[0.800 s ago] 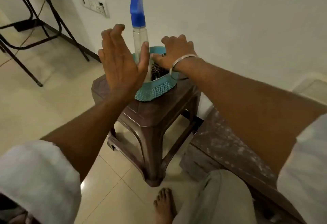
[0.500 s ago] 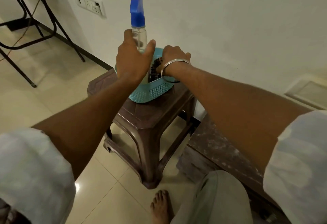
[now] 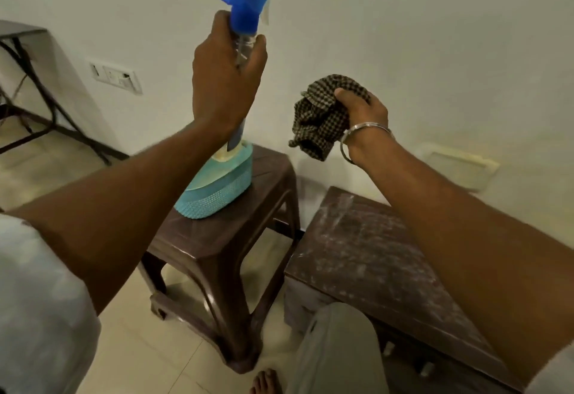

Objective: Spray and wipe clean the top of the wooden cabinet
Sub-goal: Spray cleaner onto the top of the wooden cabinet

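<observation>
My left hand (image 3: 225,79) grips the clear spray bottle (image 3: 245,11) around its neck, below the blue trigger head, and holds it high above the teal basket (image 3: 217,188). In my right hand (image 3: 362,114) a bunched dark checked cloth (image 3: 320,117) hangs in the air to the right of the bottle. The wooden cabinet's top (image 3: 357,257) lies low at the right, under my right forearm, dark brown and streaked with white dust.
The teal basket stands on a brown plastic stool (image 3: 223,257) left of the cabinet. A white wall with a switch plate (image 3: 116,76) is behind. A black metal frame (image 3: 34,95) stands far left. My bare foot (image 3: 267,382) rests on the tiled floor.
Both hands have risen out of the basket: the left lifted the spray bottle, the right pulled out the checked cloth. The view has shifted so the cabinet top shows more.
</observation>
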